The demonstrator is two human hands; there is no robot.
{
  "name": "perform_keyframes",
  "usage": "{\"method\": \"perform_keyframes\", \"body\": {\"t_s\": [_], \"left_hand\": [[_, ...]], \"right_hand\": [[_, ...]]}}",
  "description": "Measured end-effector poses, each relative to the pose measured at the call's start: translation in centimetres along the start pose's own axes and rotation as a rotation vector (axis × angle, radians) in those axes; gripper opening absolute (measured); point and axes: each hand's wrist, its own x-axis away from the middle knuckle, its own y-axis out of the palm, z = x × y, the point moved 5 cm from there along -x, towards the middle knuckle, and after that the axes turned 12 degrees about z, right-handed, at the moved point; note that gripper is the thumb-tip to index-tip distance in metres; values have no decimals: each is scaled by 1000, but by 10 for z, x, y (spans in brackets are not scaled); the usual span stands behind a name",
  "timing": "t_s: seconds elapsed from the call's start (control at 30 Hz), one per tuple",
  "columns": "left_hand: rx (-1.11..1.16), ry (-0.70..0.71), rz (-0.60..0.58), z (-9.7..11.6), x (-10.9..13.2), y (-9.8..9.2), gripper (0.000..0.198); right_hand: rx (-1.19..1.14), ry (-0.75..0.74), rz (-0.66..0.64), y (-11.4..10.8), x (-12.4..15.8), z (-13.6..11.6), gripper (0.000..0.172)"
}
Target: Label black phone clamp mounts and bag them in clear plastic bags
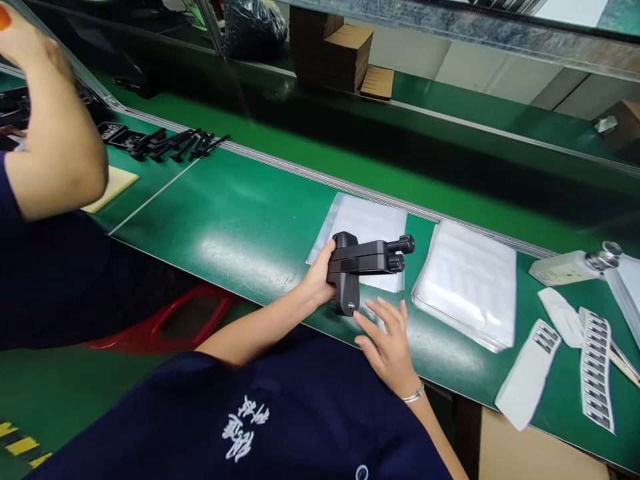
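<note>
My left hand [320, 275] is wrapped round a black folding plastic bracket [363, 259], held up over the green bench. Two knobbed ends of the bracket point right, and a small silver screw [351, 305] shows at its lower end. Close to that screw, my right hand [387, 337] has its fingers spread and holds nothing; whether the index fingertip touches the bracket I cannot tell. Behind the bracket lies a clear plastic bag [367, 217]. A thick stack of clear plastic bags [467, 283] lies to the right.
Sticker strips [596, 370], a white bottle with a metal top [565, 270] and tweezers [624, 363] lie at right. Black parts [170, 143] sit at the far left, beside a co-worker's arm [65, 133]. A red stool [160, 323] stands below; cardboard [350, 50] is on the shelf.
</note>
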Motion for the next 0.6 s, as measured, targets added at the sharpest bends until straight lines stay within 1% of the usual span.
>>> {"method": "perform_keyframes", "body": {"t_s": [0.03,0.07,0.13,0.17,0.2,0.23,0.3,0.33,0.37,0.4,0.43,0.47,0.5,0.6], "left_hand": [[-11,5,3,-2,1,0,49],[-28,15,11,-4,3,0,49],[-92,65,13,-7,8,2,51],[-142,111,-11,-8,13,5,52],[-201,167,-57,-7,19,9,52],[-265,225,-132,-6,26,15,53],[-378,301,-359,-5,43,30,57],[-421,305,-488,-5,52,37,59],[-455,291,-605,-5,59,43,63],[-483,274,-694,-6,65,47,67],[-515,262,-748,-7,68,50,71],[-555,265,-763,-7,69,51,76],[-602,284,-749,-8,69,52,80],[-757,373,-681,-10,66,53,83]], "right_hand": [[-56,58,27,-3,-1,1,45],[-138,153,75,-8,-3,4,48],[-376,410,201,-16,-5,14,61],[-502,549,273,-18,-5,21,66],[-610,679,343,-19,-4,28,67],[-693,792,407,-19,-2,36,61],[-788,964,502,-17,2,50,40],[-820,1024,533,-15,4,57,32],[-852,1061,549,-12,6,62,29],[-880,1082,550,-9,8,66,30],[-899,1095,548,-6,10,69,32],[-908,1110,544,-3,13,71,34],[-913,1130,539,0,16,73,35],[-922,1210,511,8,26,75,36]]}}
